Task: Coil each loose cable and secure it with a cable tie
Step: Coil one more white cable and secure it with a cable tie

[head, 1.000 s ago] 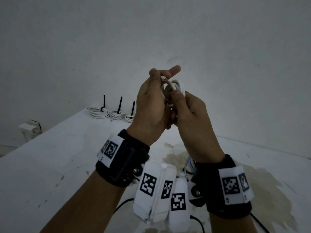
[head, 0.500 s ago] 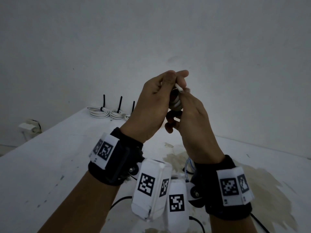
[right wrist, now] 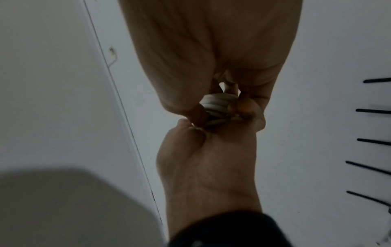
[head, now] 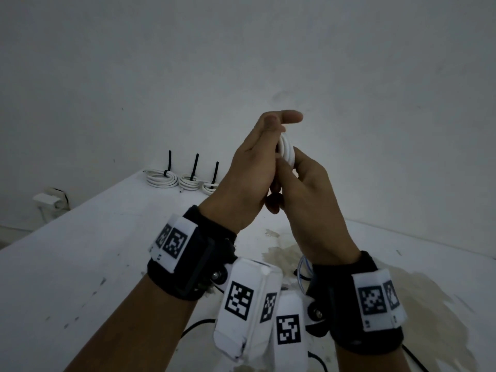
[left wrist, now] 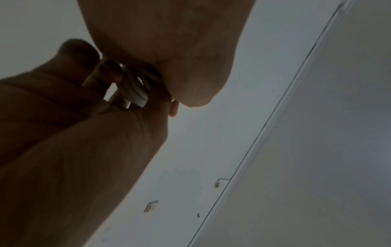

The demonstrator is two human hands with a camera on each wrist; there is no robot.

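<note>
Small white cable coil, several tight loops stacked side by side, raised in the air above the white table. Sandwiched between left hand and right hand, fingers of both curled round the loops. Farther back on the table, three tied coils with black ties upright.

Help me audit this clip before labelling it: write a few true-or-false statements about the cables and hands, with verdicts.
1. Both hands hold a white cable coil in the air. True.
2. Three tied coils lie at the table's far edge. True.
3. The ties on those coils are white. False: they are black.
4. The left hand rests flat on the table. False: it is raised, gripping the coil.
5. The right hand is empty. False: it grips the coil.
</note>
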